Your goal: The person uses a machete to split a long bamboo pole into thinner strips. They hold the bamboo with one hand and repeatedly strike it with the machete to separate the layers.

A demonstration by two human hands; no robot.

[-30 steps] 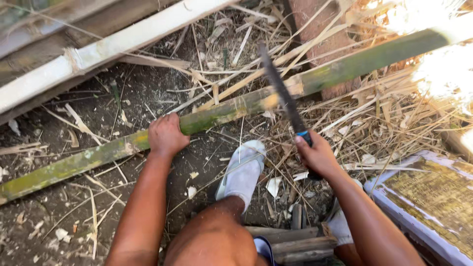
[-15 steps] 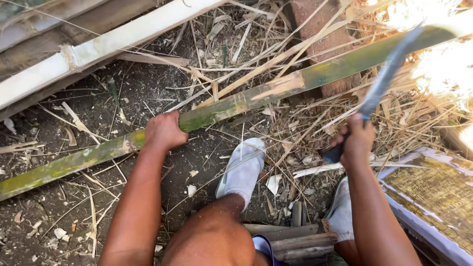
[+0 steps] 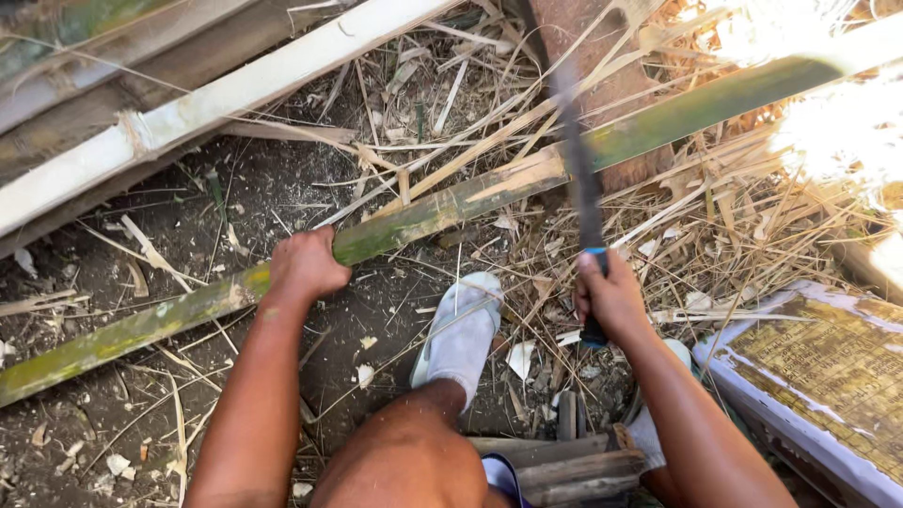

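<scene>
Seen from the head camera, we look straight down onto bare, littered ground (image 3: 310, 202). Our left hand (image 3: 303, 265) wraps its fingers (image 3: 292, 246) closed around a long green bamboo pole (image 3: 423, 214), which runs aslant across the view from the lower left to the upper right, lying over a heap of dry straw and split slivers (image 3: 752, 226). The pole's skin is pared away to a pale patch (image 3: 527, 174) near mid-length. Our right hand (image 3: 611, 296) has its fingers closed tight on the dark handle of a long blade (image 3: 576, 160), a blue band showing just above the grip. The blade stands nearly upright in the view, blurred, and crosses the pole at the right end of the pale patch; whether its edge touches the bamboo we cannot tell. Between the two forearms our foot in a white sandal (image 3: 463, 329) rests on the ground just below the pole. A pale, flat split length of bamboo (image 3: 235, 94) lies at the upper left, well apart from the hands. At the lower right sits a box with a whitish rim (image 3: 752, 386) and a yellow-brown top.
</scene>
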